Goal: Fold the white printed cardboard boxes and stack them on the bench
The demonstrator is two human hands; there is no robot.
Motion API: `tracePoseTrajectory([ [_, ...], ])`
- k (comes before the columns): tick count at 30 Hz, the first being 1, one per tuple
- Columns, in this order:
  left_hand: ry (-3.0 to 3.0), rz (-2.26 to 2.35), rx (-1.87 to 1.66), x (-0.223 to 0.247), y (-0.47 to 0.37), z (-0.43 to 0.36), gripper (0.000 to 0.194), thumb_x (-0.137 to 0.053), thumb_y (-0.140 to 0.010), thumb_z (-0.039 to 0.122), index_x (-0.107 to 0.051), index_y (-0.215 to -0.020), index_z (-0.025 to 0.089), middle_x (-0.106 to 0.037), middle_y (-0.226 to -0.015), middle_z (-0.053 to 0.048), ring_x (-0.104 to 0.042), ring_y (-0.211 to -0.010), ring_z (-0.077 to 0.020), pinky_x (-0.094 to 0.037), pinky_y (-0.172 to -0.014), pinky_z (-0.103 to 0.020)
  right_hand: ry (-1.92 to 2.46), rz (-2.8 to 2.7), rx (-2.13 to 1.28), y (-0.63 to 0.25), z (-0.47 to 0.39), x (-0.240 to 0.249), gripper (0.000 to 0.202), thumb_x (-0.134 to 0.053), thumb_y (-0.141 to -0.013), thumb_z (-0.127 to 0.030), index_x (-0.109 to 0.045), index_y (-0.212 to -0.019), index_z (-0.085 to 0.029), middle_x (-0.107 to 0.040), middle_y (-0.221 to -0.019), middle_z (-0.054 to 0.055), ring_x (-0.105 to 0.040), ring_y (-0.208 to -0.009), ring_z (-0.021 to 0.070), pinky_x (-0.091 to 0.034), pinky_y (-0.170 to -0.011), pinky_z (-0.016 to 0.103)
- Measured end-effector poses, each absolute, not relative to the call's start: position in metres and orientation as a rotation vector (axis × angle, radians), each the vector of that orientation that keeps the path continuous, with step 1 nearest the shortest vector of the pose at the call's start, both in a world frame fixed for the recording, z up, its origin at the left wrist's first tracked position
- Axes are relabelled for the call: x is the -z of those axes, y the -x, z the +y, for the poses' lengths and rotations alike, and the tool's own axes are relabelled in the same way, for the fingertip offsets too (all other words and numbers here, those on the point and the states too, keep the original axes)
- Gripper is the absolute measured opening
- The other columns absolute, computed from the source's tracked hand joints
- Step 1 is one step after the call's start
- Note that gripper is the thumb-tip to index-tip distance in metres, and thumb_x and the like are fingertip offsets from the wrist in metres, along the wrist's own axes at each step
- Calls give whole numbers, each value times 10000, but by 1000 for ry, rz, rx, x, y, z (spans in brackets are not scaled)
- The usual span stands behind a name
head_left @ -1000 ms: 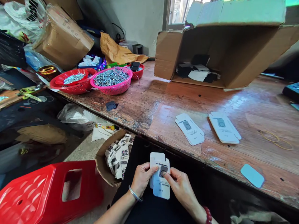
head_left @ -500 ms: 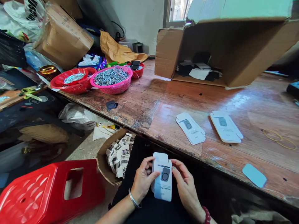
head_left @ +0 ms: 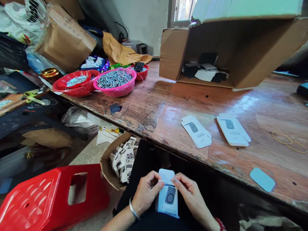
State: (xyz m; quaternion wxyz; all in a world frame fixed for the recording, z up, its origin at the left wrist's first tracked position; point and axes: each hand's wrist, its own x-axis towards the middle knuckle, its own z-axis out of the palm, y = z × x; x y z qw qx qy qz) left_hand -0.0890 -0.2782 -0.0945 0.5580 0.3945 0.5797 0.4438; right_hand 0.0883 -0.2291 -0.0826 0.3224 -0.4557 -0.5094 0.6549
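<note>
A small white carton (head_left: 166, 200), printed with a dark device and the word MAGNETIC, is in front of my lap with its top flap upward. My left hand (head_left: 147, 192) pinches its upper left edge between thumb and fingers. Opposite, my right hand (head_left: 190, 194) has thumb and forefinger closed at the upper right corner, by the flap. On the table ahead lie two stacks of flat white cartons, a left stack (head_left: 198, 133) and a right stack (head_left: 233, 131). Down to the left, a cardboard box (head_left: 108, 170) holds many folded small cartons.
A large open cardboard box (head_left: 172, 54) stands on the wooden table (head_left: 154, 99). Pink basket (head_left: 117, 91) and red basket (head_left: 81, 91) hold metal parts. Rubber bands (head_left: 286, 141) and a pale blue rounded card (head_left: 262, 179) lie right. A red stool (head_left: 55, 189) stands left.
The carton has moved slightly lower, nearer my body. My right hand has shifted left and up to its top edge, while my left hand now pinches higher on its left side.
</note>
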Motion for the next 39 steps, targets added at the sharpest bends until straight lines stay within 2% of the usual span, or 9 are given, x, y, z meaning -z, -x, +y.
tracePoseTrajectory([
  [3,-775,1307,-1062,86,85,-273,417,-763,-742,435,-571,-1028,200,-683,-778,-10,-637,-701,-161,-461,-658,-245,1168,-1057,-1920,-89,-224,78,332,-736,-777,-445,-677,-1038,-248,-657,-782,-3,-621,-740,181,-498,-726,309],
  [6,-752,1254,-1028,82,85,-272,557,-774,-741,416,-554,-1203,197,-745,-896,-64,-697,-822,-210,-513,-748,-290,1128,-1135,-1958,-94,-219,77,311,-741,-785,-399,-704,-1048,-235,-697,-872,31,-645,-822,198,-502,-787,330],
  [12,-1100,1348,-1012,81,89,-277,263,-679,-839,380,-748,-1006,189,-752,-1057,-105,-686,-981,-242,-517,-871,-325,1090,-1459,-1778,-103,-217,76,248,-744,-761,-436,-751,-743,-189,-684,-945,88,-636,-880,234,-506,-774,330],
  [17,-1309,1442,-1091,65,85,-274,146,-692,-822,301,-762,-794,176,-747,-881,-88,-691,-844,-203,-525,-762,-281,1163,-1572,-1790,-99,-215,61,180,-735,-765,-366,-750,-792,-188,-644,-814,39,-593,-734,180,-462,-663,279],
  [20,-1364,1510,-1016,51,83,-270,112,-674,-823,232,-764,-779,180,-754,-808,-63,-687,-771,-185,-504,-723,-264,1228,-1582,-1843,-97,-209,51,177,-762,-715,-341,-778,-784,-179,-639,-776,30,-580,-716,176,-435,-652,278],
  [25,-1304,1586,-879,42,85,-262,150,-654,-833,247,-779,-787,179,-761,-754,-48,-677,-706,-182,-475,-647,-245,1293,-1441,-1960,-94,-202,48,158,-748,-704,-327,-777,-715,-172,-681,-710,21,-582,-706,171,-420,-681,279],
  [30,-1307,1467,-865,47,91,-263,159,-662,-846,266,-787,-803,177,-776,-806,-61,-699,-761,-189,-506,-709,-249,1281,-1591,-1846,-94,-205,48,138,-716,-740,-285,-769,-685,-170,-679,-731,32,-588,-715,176,-420,-670,282],
  [35,-1414,1332,-958,54,96,-275,97,-739,-802,264,-777,-862,198,-790,-904,-63,-727,-845,-191,-542,-789,-253,1061,-1690,-1790,-103,-217,54,198,-664,-846,-352,-792,-799,-208,-678,-856,61,-626,-810,199,-475,-730,298],
  [39,-1423,1382,-986,66,95,-283,200,-766,-762,187,-764,-956,232,-788,-1019,-55,-728,-950,-203,-542,-870,-268,1033,-1511,-1866,-111,-228,70,237,-714,-823,-379,-752,-1025,-259,-684,-960,57,-654,-877,209,-516,-776,309],
])
